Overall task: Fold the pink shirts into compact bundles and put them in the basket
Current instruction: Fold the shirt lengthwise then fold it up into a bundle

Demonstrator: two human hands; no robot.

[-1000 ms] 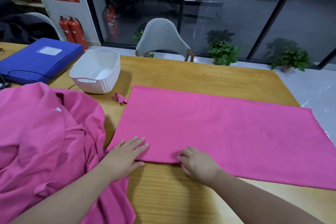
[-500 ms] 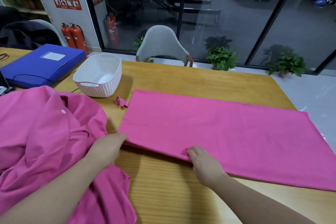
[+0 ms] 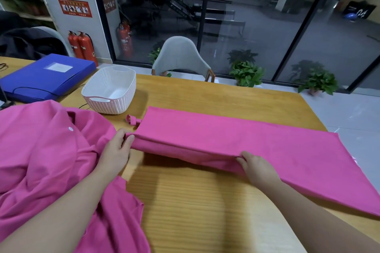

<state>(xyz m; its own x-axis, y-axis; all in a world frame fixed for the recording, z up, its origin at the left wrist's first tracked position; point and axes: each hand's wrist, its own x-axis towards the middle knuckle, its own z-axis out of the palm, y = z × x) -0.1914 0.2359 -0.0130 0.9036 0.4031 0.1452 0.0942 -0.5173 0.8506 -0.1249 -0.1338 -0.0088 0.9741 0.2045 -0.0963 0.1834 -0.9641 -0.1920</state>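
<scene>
A person is standing at a wooden table with a pink shirt laid out in a long flat band across it, running from near the middle of the table out to the right edge. The left hand is gripping the shirt's near left corner, fingers and thumb curled together around the doubled edge of the cloth. The right hand is pinching the near edge further along to the right, its fingertips tucked under the fabric so I cannot see them fully, though the hand is clearly clamped on the cloth. Between the two hands the near edge is lifting off the table and casting a shadow on the wood beneath it, while the far part of the shirt is lying flat. A small pink loop is sticking out at the shirt's far left corner. To the left, a second pink shirt is sitting in a loose crumpled heap, its collar and a white button showing, partly under the left forearm. A white woven basket is waiting just beyond the folded shirt's left end, apart from it, next to a blue file box. A grey chair is standing at the far side of the table.
</scene>
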